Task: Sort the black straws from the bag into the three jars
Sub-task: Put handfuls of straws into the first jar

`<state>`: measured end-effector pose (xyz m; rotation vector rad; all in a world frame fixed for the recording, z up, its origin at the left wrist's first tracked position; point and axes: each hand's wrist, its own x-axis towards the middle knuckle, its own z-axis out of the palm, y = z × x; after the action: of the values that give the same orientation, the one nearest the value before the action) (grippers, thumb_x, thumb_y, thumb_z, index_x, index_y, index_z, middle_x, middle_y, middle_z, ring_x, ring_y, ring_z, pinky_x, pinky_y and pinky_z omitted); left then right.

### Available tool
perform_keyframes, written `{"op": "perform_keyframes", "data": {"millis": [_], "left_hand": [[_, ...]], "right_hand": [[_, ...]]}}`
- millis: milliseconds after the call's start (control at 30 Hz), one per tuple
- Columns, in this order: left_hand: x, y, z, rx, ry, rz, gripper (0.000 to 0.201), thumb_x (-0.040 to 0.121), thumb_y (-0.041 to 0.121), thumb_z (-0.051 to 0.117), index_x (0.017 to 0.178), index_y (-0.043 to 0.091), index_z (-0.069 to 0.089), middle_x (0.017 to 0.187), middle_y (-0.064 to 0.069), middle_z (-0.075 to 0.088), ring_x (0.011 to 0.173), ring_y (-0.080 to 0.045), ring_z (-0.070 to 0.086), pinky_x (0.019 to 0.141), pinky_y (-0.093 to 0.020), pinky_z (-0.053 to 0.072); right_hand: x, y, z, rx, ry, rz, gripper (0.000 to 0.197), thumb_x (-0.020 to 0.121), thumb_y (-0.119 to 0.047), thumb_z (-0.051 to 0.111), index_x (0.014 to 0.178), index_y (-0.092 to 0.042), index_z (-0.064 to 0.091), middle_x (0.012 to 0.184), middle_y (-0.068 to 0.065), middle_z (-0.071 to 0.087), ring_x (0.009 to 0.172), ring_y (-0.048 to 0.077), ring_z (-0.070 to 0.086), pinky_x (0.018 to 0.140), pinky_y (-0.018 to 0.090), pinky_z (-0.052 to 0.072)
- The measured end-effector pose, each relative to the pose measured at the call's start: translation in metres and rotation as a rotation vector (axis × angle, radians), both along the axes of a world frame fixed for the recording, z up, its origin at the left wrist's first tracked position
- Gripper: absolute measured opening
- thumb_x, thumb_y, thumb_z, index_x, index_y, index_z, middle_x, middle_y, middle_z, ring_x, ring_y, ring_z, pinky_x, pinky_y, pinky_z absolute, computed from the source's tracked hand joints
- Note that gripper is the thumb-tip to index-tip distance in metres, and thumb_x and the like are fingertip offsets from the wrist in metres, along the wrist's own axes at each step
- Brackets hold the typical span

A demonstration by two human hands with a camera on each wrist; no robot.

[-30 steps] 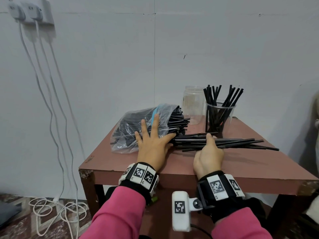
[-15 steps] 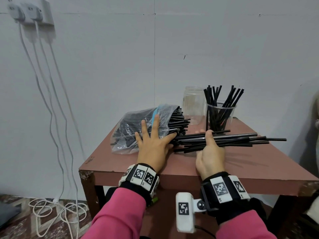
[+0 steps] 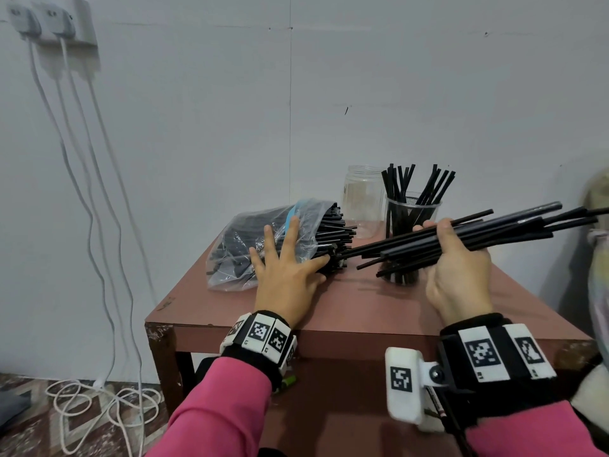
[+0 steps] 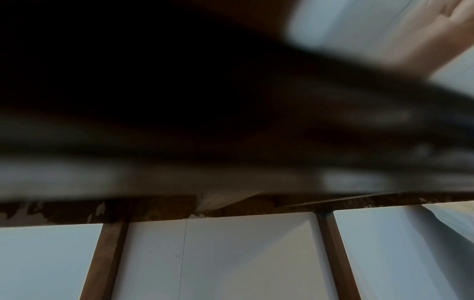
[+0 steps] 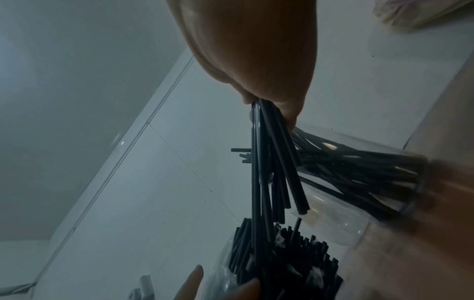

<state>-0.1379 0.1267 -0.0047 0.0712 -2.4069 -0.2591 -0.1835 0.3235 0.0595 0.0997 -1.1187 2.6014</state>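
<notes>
Black thin plastic straws [image 3: 461, 239], a loose bundle of them, are clamped in the fingers [image 3: 438, 225] of the right hand [image 3: 458, 275], which curl over the top of the bundle while the thumb side is hidden below. The bundle is lifted off the surface and points toward the right edge, rising a little at that end. Its straws are not even: some ends stick out farther than others on both sides, so one may slide out and fall if the grip loosens or the bundle tilts more.

The near ends of the bundle are close to the mouth of the clear plastic bag [image 3: 263, 239], where many more black straws [image 3: 333, 232] stick out. If they catch there, the pull could drag extra straws onto the reddish-brown wooden surface [image 3: 362, 308]. The left hand [image 3: 290, 265] lies flat on the bag with fingers spread and straight, holding nothing, which should keep the bag in place near the left edge.

Just behind the right hand stands a clear plastic cup-shaped jar [image 3: 412, 219] already holding upright straws, and a clear empty jar [image 3: 362, 199] is beside it near the far edge. A third jar I cannot see. The long bundle may knock the filled jar over when it is turned upright.
</notes>
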Motion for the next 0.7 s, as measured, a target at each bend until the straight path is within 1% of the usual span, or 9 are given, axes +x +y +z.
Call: {"op": "perform_keyframes", "data": {"millis": [100,167,300,367,433,500,567,633,700], "left_hand": [[-0.003,-0.003,-0.005,-0.017,0.119,-0.048,0.025,0.080,0.032,0.075,0.103,0.039,0.073,0.158,-0.008,0.022,0.144,-0.048,0.005,0.109,-0.071,0.001],[-0.003,-0.004,-0.007,-0.031,0.203,-0.092,0.018,0.083,0.039,0.067,0.099,0.036,0.074,0.156,-0.008,0.030,0.143,-0.047,0.013,0.109,-0.071,0.006],[0.000,-0.003,-0.005,0.157,0.441,-0.256,0.038,0.096,0.046,0.046,0.112,0.021,0.070,0.147,-0.010,0.044,0.142,-0.032,0.030,0.114,-0.060,0.019],[0.006,0.002,0.002,0.390,0.522,-0.333,0.037,0.096,0.040,0.047,0.120,0.018,0.065,0.145,-0.008,0.046,0.141,-0.020,0.032,0.114,-0.049,0.028],[0.014,0.016,0.014,0.671,0.556,-0.403,0.035,0.095,0.038,0.048,0.121,0.021,0.062,0.143,-0.003,0.049,0.137,-0.008,0.037,0.113,-0.029,0.032],[0.023,0.036,0.032,0.923,0.534,-0.434,0.031,0.096,0.036,0.048,0.120,0.022,0.062,0.135,0.002,0.056,0.128,-0.002,0.046,0.107,-0.018,0.035],[0.024,0.049,0.043,1.175,0.448,-0.429,0.031,0.101,0.035,0.044,0.123,0.021,0.061,0.130,0.005,0.059,0.121,-0.001,0.051,0.104,-0.016,0.037],[0.021,0.056,0.048,1.419,0.349,-0.379,0.032,0.101,0.040,0.041,0.120,0.023,0.062,0.129,0.002,0.060,0.119,-0.008,0.054,0.108,-0.027,0.037],[0.020,0.060,0.051,1.711,0.296,-0.349,0.034,0.101,0.042,0.040,0.113,0.020,0.062,0.127,-0.006,0.061,0.112,-0.016,0.057,0.104,-0.033,0.040]], "right_hand": [[0.002,0.007,0.009,0.020,0.023,-0.018,0.012,0.096,-0.006,0.055,0.086,-0.012,0.051,0.077,0.004,0.063,0.071,0.016,0.065,0.080,0.035,0.058],[0.004,0.011,0.015,0.038,0.050,-0.014,0.013,0.096,-0.006,0.055,0.086,-0.012,0.051,0.075,0.004,0.063,0.072,0.017,0.065,0.080,0.035,0.058],[0.010,0.018,0.030,0.095,0.097,-0.004,0.014,0.097,-0.005,0.054,0.085,-0.013,0.052,0.075,0.005,0.062,0.070,0.017,0.065,0.081,0.037,0.057],[0.015,0.022,0.042,0.130,0.130,0.024,0.013,0.096,-0.006,0.054,0.086,-0.013,0.053,0.076,0.004,0.063,0.073,0.018,0.065,0.084,0.040,0.057],[0.020,0.025,0.054,0.176,0.173,0.042,0.010,0.096,-0.007,0.055,0.087,-0.012,0.055,0.076,0.003,0.065,0.075,0.019,0.066,0.085,0.041,0.057],[0.025,0.023,0.065,0.208,0.210,0.051,0.009,0.096,-0.007,0.056,0.088,-0.012,0.055,0.078,0.004,0.065,0.080,0.021,0.066,0.086,0.042,0.057],[0.032,0.018,0.075,0.220,0.238,0.071,0.007,0.096,-0.007,0.056,0.089,-0.011,0.055,0.078,0.004,0.065,0.081,0.022,0.066,0.085,0.041,0.058],[0.038,0.011,0.084,0.202,0.255,0.114,0.007,0.096,-0.007,0.056,0.090,-0.010,0.054,0.076,0.004,0.065,0.078,0.021,0.068,0.080,0.037,0.059],[0.043,0.007,0.091,0.201,0.272,0.149,0.008,0.096,-0.006,0.055,0.089,-0.009,0.054,0.076,0.005,0.064,0.076,0.021,0.068,0.077,0.035,0.059]]}}
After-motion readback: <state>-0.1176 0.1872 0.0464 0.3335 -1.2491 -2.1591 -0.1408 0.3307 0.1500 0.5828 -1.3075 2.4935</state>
